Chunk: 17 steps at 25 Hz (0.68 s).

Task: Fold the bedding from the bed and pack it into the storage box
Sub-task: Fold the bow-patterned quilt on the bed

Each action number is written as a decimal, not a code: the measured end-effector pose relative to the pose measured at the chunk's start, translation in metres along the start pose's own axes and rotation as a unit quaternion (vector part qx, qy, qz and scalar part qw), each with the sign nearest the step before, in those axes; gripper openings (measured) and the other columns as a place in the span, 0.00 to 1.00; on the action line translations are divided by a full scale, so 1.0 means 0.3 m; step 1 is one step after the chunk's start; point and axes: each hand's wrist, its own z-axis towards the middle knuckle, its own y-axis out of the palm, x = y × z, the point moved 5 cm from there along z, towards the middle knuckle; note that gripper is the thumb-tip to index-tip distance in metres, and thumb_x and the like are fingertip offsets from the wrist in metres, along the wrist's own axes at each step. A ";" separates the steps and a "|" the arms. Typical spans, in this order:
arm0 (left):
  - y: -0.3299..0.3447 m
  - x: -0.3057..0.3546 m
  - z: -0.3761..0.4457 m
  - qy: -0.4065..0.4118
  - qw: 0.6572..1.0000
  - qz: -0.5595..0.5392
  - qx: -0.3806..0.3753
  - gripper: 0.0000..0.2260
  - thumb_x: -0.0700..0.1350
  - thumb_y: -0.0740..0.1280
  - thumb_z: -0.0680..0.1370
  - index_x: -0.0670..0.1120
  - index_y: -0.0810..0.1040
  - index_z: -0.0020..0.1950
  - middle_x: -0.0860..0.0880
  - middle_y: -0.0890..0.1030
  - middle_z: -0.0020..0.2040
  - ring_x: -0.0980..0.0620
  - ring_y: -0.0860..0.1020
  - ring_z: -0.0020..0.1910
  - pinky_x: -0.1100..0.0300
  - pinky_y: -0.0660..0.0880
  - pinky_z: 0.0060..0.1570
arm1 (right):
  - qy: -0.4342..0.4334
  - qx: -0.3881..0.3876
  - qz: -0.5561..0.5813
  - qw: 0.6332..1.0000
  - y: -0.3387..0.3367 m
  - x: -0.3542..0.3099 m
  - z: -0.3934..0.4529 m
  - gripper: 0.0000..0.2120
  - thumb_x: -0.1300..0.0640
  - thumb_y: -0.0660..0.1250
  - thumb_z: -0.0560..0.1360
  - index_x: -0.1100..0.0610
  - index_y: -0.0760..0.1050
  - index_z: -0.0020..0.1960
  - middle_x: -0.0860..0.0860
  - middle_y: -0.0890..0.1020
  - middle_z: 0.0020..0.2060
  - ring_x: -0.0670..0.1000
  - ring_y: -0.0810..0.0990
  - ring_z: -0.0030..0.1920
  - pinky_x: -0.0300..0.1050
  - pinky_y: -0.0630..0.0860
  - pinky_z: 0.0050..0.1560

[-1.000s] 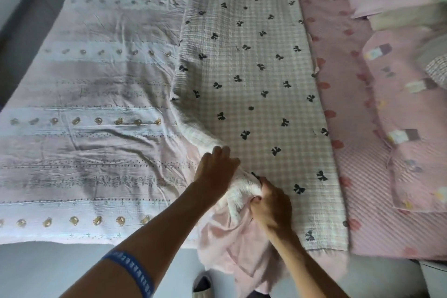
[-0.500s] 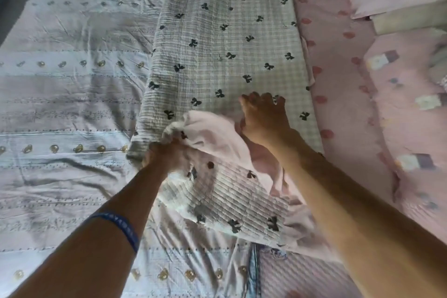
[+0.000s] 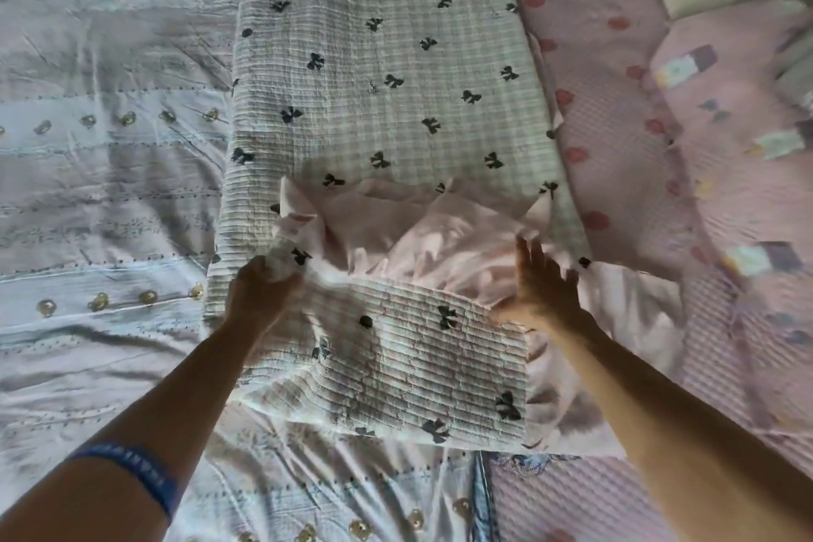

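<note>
Blanket (image 3: 387,70), gingham with black bows, is laid lengthwise down the bed, its long axis running away from the viewer. Its near end is doubled back, pink lining upward. The folded corner is gripped by the left hand (image 3: 264,290); the right hand (image 3: 543,290) is spread flat on the lining. White sheet (image 3: 110,172) is seen leftward, pink sheet (image 3: 616,145) rightward.

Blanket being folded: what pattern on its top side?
Pale checked weave with small dark bows on the blanket; its underside is plain pink. Head view, the only one.

1 head cam, looks fwd and steeply down, close over bed (image 3: 110,198), both forearms in frame
</note>
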 end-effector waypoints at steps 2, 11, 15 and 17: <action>0.025 -0.013 0.028 0.008 1.000 -0.016 -0.002 0.12 0.51 0.71 0.75 0.42 0.77 0.46 0.41 0.81 0.40 0.42 0.79 0.39 0.54 0.72 0.37 | 0.030 -0.041 0.016 0.999 0.020 0.041 0.038 0.50 0.40 0.78 0.61 0.54 0.57 0.74 0.57 0.66 0.73 0.58 0.69 0.70 0.64 0.60 0.68; -0.077 -0.073 -0.043 -0.023 0.997 -0.075 -0.021 0.06 0.49 0.65 0.79 0.49 0.75 0.44 0.46 0.78 0.37 0.44 0.76 0.39 0.58 0.70 0.35 | -0.069 0.053 -0.042 0.995 -0.098 -0.086 0.013 0.38 0.50 0.74 0.71 0.54 0.59 0.74 0.56 0.68 0.71 0.57 0.76 0.61 0.52 0.74 0.58; -0.083 -0.043 0.000 0.108 0.975 0.182 0.063 0.23 0.52 0.67 0.76 0.48 0.67 0.70 0.43 0.73 0.64 0.40 0.71 0.62 0.46 0.71 0.57 | -0.038 -0.114 -0.034 0.992 0.006 -0.119 0.068 0.51 0.49 0.83 0.59 0.56 0.59 0.74 0.56 0.78 0.61 0.54 0.79 0.52 0.42 0.73 0.44; 0.007 0.079 0.009 0.289 0.897 0.333 0.017 0.40 0.48 0.70 0.74 0.51 0.50 0.79 0.43 0.55 0.79 0.41 0.56 0.76 0.37 0.57 0.71 | -0.061 -0.118 -0.053 0.990 0.033 -0.151 0.054 0.27 0.52 0.81 0.62 0.54 0.72 0.56 0.52 0.81 0.49 0.50 0.77 0.42 0.41 0.70 0.37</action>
